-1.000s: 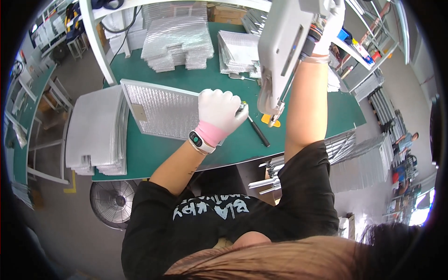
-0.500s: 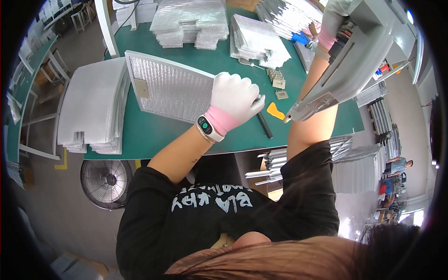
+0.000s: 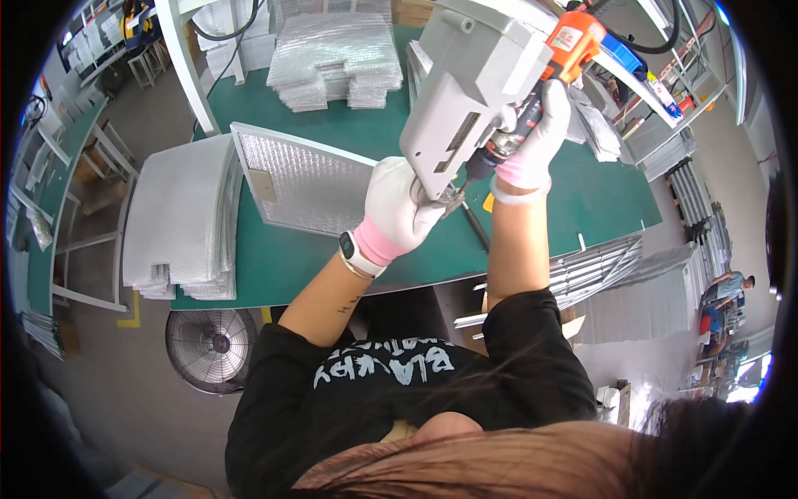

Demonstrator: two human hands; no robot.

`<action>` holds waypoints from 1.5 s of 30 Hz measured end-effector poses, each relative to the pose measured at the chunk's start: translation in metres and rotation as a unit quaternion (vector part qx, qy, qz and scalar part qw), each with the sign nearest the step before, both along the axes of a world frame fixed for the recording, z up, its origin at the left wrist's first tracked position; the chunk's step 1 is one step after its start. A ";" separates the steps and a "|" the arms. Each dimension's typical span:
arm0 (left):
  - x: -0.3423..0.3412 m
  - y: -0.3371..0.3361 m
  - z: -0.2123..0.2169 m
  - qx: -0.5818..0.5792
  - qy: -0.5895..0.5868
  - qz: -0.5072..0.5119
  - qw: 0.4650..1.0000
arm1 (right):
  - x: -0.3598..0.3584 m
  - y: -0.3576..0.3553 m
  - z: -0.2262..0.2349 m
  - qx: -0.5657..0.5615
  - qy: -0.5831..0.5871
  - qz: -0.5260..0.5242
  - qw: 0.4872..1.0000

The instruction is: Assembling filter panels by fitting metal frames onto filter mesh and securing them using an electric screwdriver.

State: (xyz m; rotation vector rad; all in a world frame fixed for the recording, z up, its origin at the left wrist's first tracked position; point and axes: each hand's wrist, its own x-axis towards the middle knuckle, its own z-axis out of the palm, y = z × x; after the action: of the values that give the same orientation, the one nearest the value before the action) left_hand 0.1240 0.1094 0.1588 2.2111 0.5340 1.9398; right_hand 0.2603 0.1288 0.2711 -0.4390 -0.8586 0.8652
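Observation:
My left hand (image 3: 397,204), in a white and pink glove, is closed at the right end of a silver mesh panel (image 3: 312,179) with a metal frame, holding it tilted up. Small metal bits show by its thumb, too blurred to name. My gloved right hand (image 3: 540,137) grips a black power drill (image 3: 517,133) with an orange end (image 3: 575,46). Its bit points down beside my left thumb. A large grey housing (image 3: 449,108) lies across the view left of the drill, its lower tip over my left fingers; whether it joins the drill I cannot tell. A dark handle (image 3: 475,226) lies nearby.
Stacks of bubble-textured silver sheets stand at the left (image 3: 179,216) and back (image 3: 332,62) of the green table (image 3: 582,200). Below are a black fan (image 3: 214,345) and metal strips (image 3: 590,266). A yellow piece (image 3: 488,202) lies partly behind my right wrist.
My right hand has come from the far right toward my left hand, bringing the drill. The grey housing has swung left with it. My left hand keeps the panel.

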 end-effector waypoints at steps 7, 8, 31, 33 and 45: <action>-0.002 0.000 0.000 0.032 0.111 0.046 0.992 | 0.041 0.019 0.050 0.102 -0.047 0.205 0.972; -0.002 -0.001 -0.002 -0.020 0.134 0.046 0.990 | 0.033 0.018 0.057 0.110 -0.010 0.138 0.984; -0.006 0.001 -0.001 0.024 0.152 0.015 0.988 | 0.046 -0.004 0.038 0.058 -0.082 0.115 0.988; -0.011 -0.001 -0.005 0.010 0.165 0.017 0.986 | 0.039 -0.002 0.057 0.090 -0.002 0.137 0.986; -0.011 0.009 -0.004 -0.064 0.120 0.019 0.990 | 0.041 -0.013 -0.002 0.062 -0.133 0.074 0.986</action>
State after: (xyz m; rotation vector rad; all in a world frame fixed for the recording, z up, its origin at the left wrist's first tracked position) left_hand 0.1133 0.1182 0.1547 2.3801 0.7170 1.6129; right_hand 0.3018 0.1157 0.2691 -0.3901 -1.1975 0.8944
